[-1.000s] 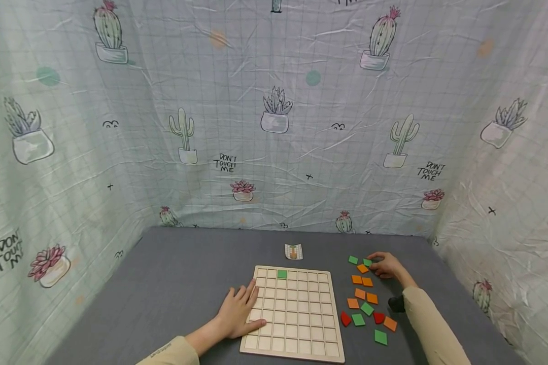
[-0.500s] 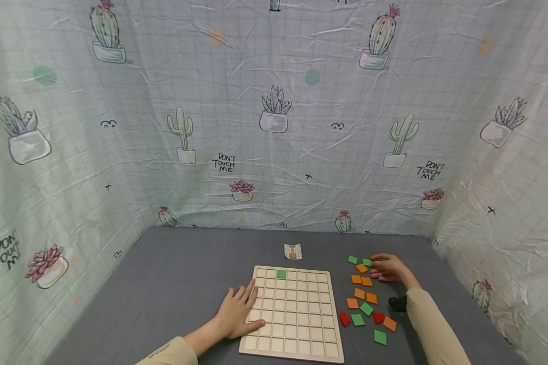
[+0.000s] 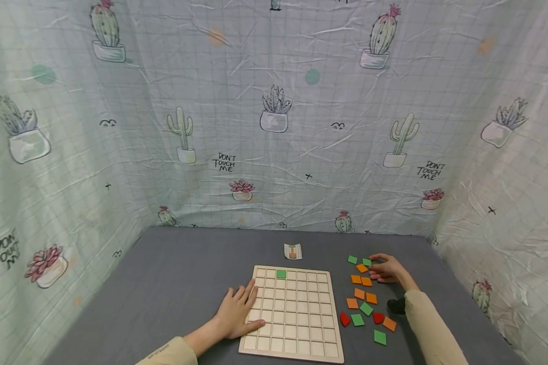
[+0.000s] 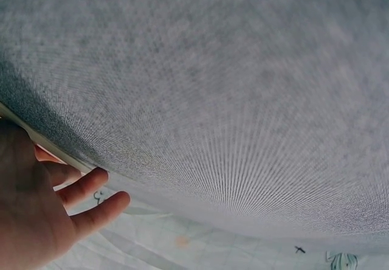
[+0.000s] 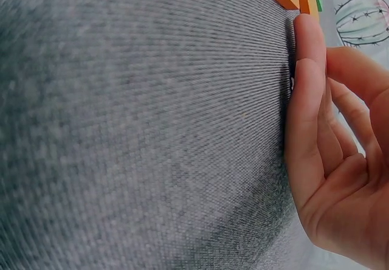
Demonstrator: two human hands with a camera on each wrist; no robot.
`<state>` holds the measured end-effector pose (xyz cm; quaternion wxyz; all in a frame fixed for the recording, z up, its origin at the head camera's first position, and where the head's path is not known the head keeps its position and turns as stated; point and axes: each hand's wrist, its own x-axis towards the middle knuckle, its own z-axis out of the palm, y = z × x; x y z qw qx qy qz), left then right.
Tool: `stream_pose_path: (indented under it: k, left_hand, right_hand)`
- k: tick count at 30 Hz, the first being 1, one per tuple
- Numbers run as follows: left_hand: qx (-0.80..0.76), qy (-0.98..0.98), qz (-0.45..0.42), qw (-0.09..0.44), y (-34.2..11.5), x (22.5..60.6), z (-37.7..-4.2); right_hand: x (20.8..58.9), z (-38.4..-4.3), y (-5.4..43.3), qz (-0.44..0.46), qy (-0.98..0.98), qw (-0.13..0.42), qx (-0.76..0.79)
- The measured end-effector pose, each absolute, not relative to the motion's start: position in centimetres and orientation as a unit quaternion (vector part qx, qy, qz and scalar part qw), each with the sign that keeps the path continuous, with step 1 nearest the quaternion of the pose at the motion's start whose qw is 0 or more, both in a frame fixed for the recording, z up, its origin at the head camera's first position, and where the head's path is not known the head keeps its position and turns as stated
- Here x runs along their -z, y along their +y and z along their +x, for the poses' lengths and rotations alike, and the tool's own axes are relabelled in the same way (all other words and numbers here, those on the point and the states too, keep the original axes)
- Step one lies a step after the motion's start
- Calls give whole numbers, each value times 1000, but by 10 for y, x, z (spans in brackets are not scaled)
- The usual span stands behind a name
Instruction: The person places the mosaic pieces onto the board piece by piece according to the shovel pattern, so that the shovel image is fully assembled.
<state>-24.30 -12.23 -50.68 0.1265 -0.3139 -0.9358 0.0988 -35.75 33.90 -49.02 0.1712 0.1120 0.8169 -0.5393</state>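
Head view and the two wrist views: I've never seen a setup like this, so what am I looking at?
There's no machine: a person works bare-handed. The head view comes from a camera worn on the head, looking forward and down; each wrist view comes from a camera on that wrist. On the grey table lie a gridded board with one green tile in its far row, a small card beyond it, and loose tiles to the right. The left hand rests on the board's left edge. The right hand is at another green tile; whether it pinches it, I can't tell.
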Motion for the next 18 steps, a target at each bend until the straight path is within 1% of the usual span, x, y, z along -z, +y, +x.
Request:
stream_pose_path:
  k: [2,9,14,18]
  left_hand:
    - [-100,-935,-315,129,-122,506,-242]
    - [-105,-944,-301,88,-120,504,-245]
    - [-106,-944,-300,90,-120,504,-244]
    - [-109,-940,-305,103,-121,506,-245]
  right_hand:
    - [491,-357,339,113,818,170,537]
    - [491,-358,339,110,825,164,529]
    - [492,-358,339,101,823,163,535]
    - [492,-359,339,101,820,164,539]
